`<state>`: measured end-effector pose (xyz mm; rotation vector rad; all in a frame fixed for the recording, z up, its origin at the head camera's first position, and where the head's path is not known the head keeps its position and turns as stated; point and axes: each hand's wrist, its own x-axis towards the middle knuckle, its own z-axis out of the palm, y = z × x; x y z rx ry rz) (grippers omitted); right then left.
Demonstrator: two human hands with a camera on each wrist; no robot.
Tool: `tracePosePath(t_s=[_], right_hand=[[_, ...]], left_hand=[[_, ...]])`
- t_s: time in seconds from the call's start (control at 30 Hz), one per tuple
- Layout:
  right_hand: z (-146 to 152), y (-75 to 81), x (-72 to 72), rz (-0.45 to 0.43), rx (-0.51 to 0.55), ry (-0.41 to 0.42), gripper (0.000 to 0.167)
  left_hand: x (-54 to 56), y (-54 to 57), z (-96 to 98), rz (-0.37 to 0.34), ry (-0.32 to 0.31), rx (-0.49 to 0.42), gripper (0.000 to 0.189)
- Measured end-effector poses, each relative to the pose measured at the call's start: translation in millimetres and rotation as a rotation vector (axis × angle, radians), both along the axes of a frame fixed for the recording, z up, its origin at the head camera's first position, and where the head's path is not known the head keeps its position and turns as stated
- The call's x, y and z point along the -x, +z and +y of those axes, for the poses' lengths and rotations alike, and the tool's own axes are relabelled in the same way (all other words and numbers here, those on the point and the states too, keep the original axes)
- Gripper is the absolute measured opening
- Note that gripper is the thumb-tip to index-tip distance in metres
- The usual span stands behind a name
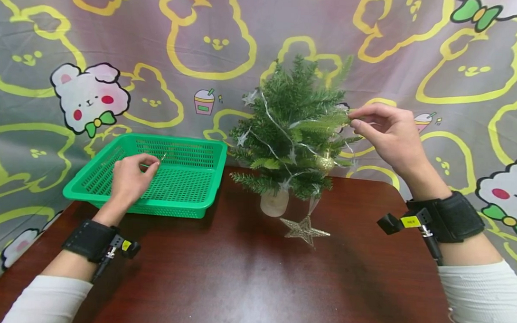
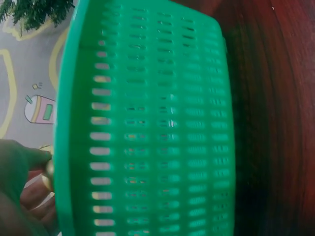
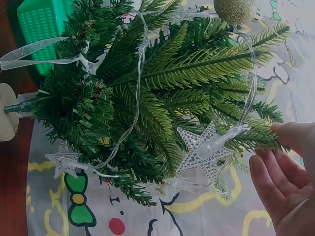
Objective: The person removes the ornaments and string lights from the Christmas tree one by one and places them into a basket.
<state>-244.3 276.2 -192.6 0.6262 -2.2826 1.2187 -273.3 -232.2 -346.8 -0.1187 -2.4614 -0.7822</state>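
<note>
Over the green basket [image 1: 210,209], my left hand [image 1: 131,175] pinches a small gold ornament [image 2: 48,172], mostly hidden behind the basket rim in the left wrist view. Its thin gold end [image 1: 163,157] shows past the fingertips in the head view. On the other side, my right hand [image 1: 389,133] pinches the tip of a branch [image 3: 268,138] of the small artificial Christmas tree [image 1: 301,101]. A clear star light [image 3: 204,146] on a wire hangs close to those fingers. A gold glitter ball [image 1: 325,163] hangs on the tree's right side.
A gold wire star [image 1: 306,230] hangs by a ribbon [image 1: 313,201] low at the tree's front, beside its pale base [image 1: 275,203]. Wired star lights wrap the branches. The brown table [image 1: 237,275] meets a patterned curtain [image 1: 229,32] behind.
</note>
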Motion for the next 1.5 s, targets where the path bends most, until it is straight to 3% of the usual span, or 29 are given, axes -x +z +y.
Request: tracePosePath(t_s=[0.7,1.03,1.5], right_hand=[[0,2.8,0.9,0.002,-0.011,-0.019,0.023],[-1,1.5,1.1,0.0,-0.005,-0.01,0.024],[0,1.7,3.5,0.005,-0.01,-0.018,0.024]], left_hand=[[12.3,-12.2,-12.8,-0.146,-0.031,0.195,0.019],[18.6,-12.3,-15.8,-0.309,-0.06,0.306,0.015],[26.1,-9.6,-11.4,-0.526,-0.052,0.375,0.016]])
